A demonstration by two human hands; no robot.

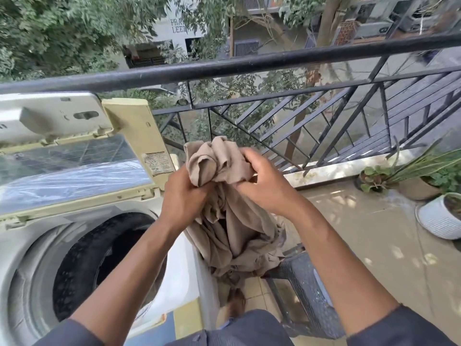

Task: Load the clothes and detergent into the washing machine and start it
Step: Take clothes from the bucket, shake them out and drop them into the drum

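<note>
Beige cloth [219,166] is being bunched by both hands, left hand [183,193] and right hand [264,183], fingers curling tight round it, just right of the washing machine [30,258], lid [74,168] standing open. Step: loading clothes. Next move, likely: carrying it left over the drum [99,258]. Setting: tiled balcony floor [374,233], black railing [249,63], potted plants [439,216].

A single head-worn wide-angle camera looks forward and steeply down from close above, with the washing machine [74,245] at lower left and the balcony railing [249,63] across the upper frame.
</note>
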